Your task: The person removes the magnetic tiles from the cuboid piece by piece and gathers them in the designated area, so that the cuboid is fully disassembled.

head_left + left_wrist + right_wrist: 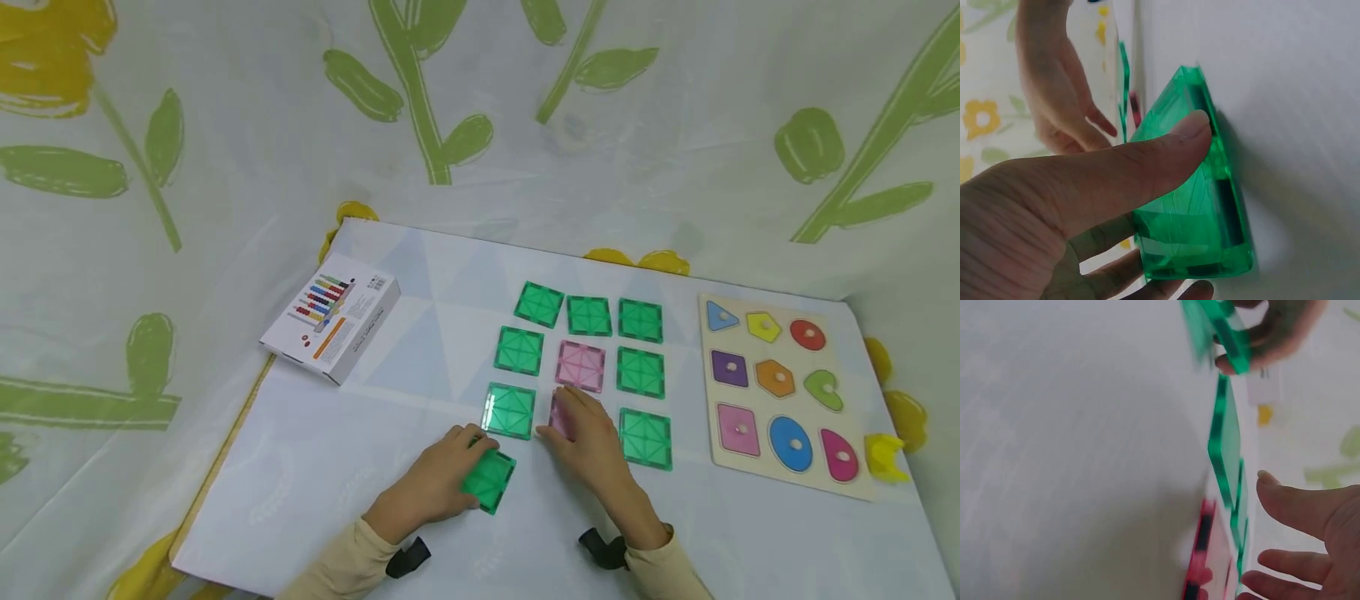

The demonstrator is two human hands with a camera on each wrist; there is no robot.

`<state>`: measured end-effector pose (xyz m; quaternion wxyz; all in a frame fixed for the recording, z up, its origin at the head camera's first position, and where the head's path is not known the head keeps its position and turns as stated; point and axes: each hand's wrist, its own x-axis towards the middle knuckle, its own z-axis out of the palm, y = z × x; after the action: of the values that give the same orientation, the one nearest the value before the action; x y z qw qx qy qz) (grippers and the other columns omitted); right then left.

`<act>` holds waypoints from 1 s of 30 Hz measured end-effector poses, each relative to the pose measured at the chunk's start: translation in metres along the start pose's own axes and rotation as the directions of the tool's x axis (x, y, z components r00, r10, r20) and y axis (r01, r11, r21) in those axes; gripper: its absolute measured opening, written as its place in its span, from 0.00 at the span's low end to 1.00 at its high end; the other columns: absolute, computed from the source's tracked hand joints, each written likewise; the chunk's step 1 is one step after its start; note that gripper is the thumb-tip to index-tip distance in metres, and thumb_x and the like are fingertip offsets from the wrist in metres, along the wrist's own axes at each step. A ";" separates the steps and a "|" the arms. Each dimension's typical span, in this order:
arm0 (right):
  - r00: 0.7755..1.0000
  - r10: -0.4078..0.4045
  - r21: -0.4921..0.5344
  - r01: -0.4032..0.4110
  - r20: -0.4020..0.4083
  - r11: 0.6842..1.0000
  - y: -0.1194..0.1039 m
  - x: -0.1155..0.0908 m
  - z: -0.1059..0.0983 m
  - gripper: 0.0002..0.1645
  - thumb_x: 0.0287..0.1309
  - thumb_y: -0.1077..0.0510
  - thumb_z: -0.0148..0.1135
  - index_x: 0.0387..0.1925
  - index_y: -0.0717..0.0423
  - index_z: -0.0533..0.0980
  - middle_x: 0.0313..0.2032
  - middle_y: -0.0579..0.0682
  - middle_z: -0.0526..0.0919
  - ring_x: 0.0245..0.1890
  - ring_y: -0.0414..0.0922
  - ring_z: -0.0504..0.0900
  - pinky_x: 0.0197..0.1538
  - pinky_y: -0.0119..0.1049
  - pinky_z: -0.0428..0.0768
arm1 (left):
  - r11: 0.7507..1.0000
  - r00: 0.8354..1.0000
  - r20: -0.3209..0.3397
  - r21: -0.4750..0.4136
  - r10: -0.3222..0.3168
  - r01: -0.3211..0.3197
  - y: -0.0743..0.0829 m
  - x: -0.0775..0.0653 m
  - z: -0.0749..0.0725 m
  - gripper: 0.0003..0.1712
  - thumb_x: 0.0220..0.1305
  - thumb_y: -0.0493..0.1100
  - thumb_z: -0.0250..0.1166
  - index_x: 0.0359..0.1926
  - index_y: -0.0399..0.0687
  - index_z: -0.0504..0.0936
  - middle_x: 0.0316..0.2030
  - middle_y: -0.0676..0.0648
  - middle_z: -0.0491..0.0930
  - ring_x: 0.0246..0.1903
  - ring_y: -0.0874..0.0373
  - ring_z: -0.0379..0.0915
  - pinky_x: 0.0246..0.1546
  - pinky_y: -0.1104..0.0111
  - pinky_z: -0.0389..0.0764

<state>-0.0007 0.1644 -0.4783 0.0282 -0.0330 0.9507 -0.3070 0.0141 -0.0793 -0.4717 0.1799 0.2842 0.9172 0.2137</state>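
Note:
My left hand (435, 479) grips a square, see-through green tile (492, 480), its thumb on one face and its fingers behind. In the left wrist view this tile (1194, 231) stands tilted close over the table. My right hand (594, 446) hovers at a pink tile (558, 419) that it partly hides in the head view. In the right wrist view its thumb and fingers are spread apart beside the pink tile (1215, 556). A second pink tile (581, 367) lies just beyond its fingertips. Green tiles lie around the pink ones, including one (510, 411) left of the right hand.
A wooden shape puzzle board (765, 400) lies at the right, with a yellow piece (886, 457) beside its corner. A white box (333, 317) with a bead toy pictured on it sits at the table's left edge. Flower-print cloth hangs behind.

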 end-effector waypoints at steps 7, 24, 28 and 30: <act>0.987 0.156 0.049 -0.155 -0.028 0.987 0.018 -0.014 -0.018 0.37 0.61 0.51 0.70 0.67 0.63 0.71 0.68 0.65 0.72 0.70 0.64 0.69 0.69 0.63 0.70 | 0.998 0.999 -0.023 0.050 0.035 -0.034 0.006 0.008 0.008 0.44 0.46 0.51 0.82 0.64 0.46 0.77 0.59 0.47 0.73 0.60 0.53 0.69 0.55 0.65 0.81; 0.975 0.163 0.130 -0.144 -0.151 0.981 0.022 -0.029 -0.018 0.32 0.59 0.52 0.73 0.62 0.60 0.76 0.64 0.61 0.78 0.67 0.62 0.74 0.66 0.61 0.73 | 0.997 0.995 -0.067 0.049 0.071 -0.068 0.009 0.011 0.016 0.44 0.44 0.57 0.82 0.63 0.49 0.78 0.51 0.50 0.72 0.51 0.59 0.68 0.49 0.70 0.80; 0.979 0.106 0.120 -0.086 -0.175 0.989 0.022 -0.025 -0.020 0.33 0.55 0.51 0.76 0.60 0.59 0.78 0.63 0.61 0.80 0.65 0.62 0.76 0.63 0.61 0.77 | 0.998 0.996 -0.065 0.020 0.066 -0.064 0.006 0.010 0.017 0.47 0.46 0.57 0.81 0.67 0.49 0.74 0.54 0.49 0.72 0.52 0.58 0.69 0.51 0.68 0.80; 0.981 0.089 0.126 -0.068 -0.173 0.990 0.023 -0.024 -0.023 0.35 0.54 0.51 0.76 0.62 0.58 0.76 0.63 0.61 0.79 0.65 0.62 0.76 0.62 0.61 0.77 | 0.998 0.997 -0.064 -0.046 0.046 -0.049 0.003 0.009 0.017 0.49 0.50 0.58 0.79 0.71 0.50 0.70 0.57 0.49 0.72 0.54 0.58 0.69 0.53 0.66 0.81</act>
<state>0.0201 0.1979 -0.4723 -0.0428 0.0338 0.9299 -0.3636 0.0163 -0.0669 -0.4859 0.1526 0.2949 0.9100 0.2484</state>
